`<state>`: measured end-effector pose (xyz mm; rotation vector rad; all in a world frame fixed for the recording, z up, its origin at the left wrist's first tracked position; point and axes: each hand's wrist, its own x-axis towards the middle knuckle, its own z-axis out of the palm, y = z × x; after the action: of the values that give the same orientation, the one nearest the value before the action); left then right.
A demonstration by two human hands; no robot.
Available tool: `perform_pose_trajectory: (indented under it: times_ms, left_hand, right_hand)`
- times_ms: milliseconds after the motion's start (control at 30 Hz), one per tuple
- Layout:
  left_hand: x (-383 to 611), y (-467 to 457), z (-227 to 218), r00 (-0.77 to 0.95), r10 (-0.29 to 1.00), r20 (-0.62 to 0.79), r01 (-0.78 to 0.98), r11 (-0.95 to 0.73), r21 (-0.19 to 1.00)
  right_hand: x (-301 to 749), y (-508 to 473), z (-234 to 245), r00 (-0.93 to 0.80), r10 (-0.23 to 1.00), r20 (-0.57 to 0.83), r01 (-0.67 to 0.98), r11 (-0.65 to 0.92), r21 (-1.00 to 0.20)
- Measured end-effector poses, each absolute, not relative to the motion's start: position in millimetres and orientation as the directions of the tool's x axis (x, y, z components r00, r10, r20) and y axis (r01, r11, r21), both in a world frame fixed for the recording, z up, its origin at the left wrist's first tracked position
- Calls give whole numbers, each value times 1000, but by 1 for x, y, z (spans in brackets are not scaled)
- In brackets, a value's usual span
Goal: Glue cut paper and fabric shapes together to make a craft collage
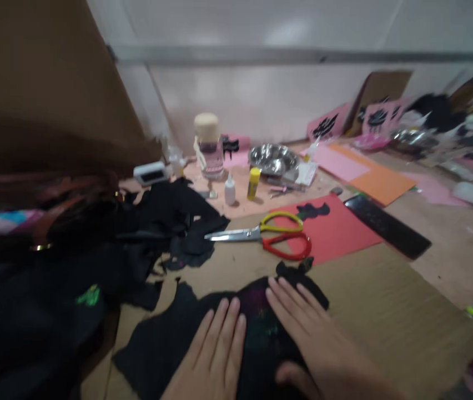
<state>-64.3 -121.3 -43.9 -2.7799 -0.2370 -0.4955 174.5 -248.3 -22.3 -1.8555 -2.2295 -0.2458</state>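
Note:
A piece of black fabric (165,339) with an irregular cut outline lies on a brown cardboard sheet (370,311). My left hand (215,355) rests flat on its middle, fingers stretched out. Flat on the fabric's right part is my right hand (303,316), its fingers extended and the thumb held apart. Faint purple and green marks show on the cloth between the hands. Beyond them lie scissors (257,234) with one yellow and one red handle loop, blades pointing left. A small dark cutout (313,210) sits on a red sheet of paper (345,236).
Black fabric scraps (170,205) heap up at left. Behind stand a white dropper bottle (230,191), a yellow glue stick (253,184), a cream-lidded bottle (209,150) and a metal dish (273,159). A black phone-like slab (386,225) and orange paper (380,180) lie right.

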Motion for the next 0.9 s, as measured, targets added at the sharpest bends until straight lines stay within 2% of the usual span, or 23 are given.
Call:
perform_pose_trajectory:
  times_ms: [100,233,433,567,633,700,800,900]
  left_hand:
    - [-69,-132,-21,932,134,336,230,-937,-264]
    - [-73,-144,-11,923,298,245,356,-903,-242]
    - [-81,-146,-4,945,264,195,322,-858,-400]
    - [-89,-146,4,918,324,228,393,-817,-421]
    - [-87,-145,9,902,361,236,428,-817,-387]
    - [-79,-142,12,897,367,245,430,-853,-296]
    - [-60,-137,14,936,240,259,274,-956,-104]
    - [-49,-135,12,958,201,207,208,-978,-15]
  right_hand:
    - [167,-251,-9,-138,968,211,982,162,-101]
    - [163,-247,1,-148,973,179,983,165,-83]
    - [166,-247,1,-172,965,196,981,187,-57]
    - [166,-250,1,-151,970,189,981,171,-91]
    - [166,-250,1,-154,968,199,980,175,-93]
    - [166,-249,0,-163,966,202,980,183,-83]
    - [166,-246,-3,-172,971,167,980,186,-70]
    - [167,-246,-6,-177,976,129,980,186,-65]
